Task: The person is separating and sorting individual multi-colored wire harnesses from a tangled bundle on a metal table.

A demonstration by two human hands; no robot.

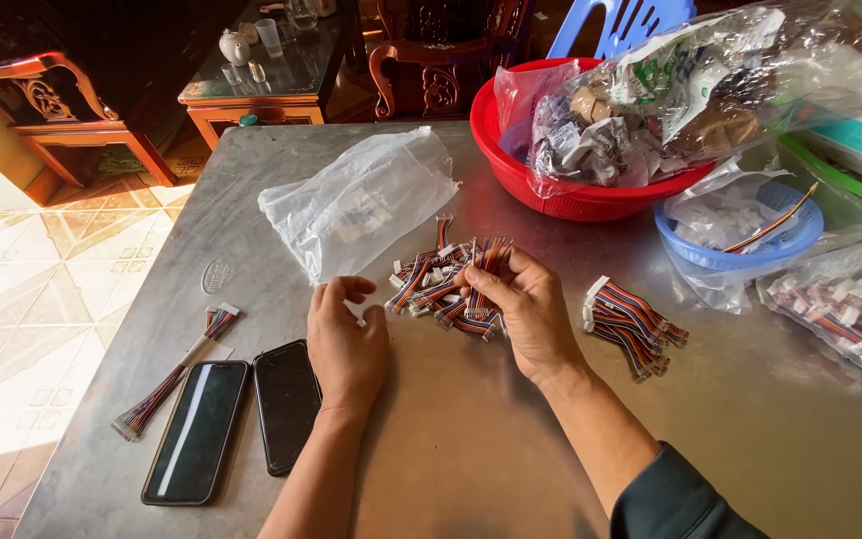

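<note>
Our right hand (531,309) pinches striped ribbon-cable connectors (448,282) from the pile; our left hand (344,339) curls loosely beside it on brushed steel table (471,439).

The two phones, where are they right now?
In the head view, the two phones lie side by side on the metal table, lower left, just left of the left hand and right of a long wire harness.

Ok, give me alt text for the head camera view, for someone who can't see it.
A person's right hand grips short multicoloured ribbon cables from a loose pile on a metal table, while the left hand pinches a small white connector beside it. Two dark phones lie to the left, and a red basket of crumpled bags sits behind.
</note>
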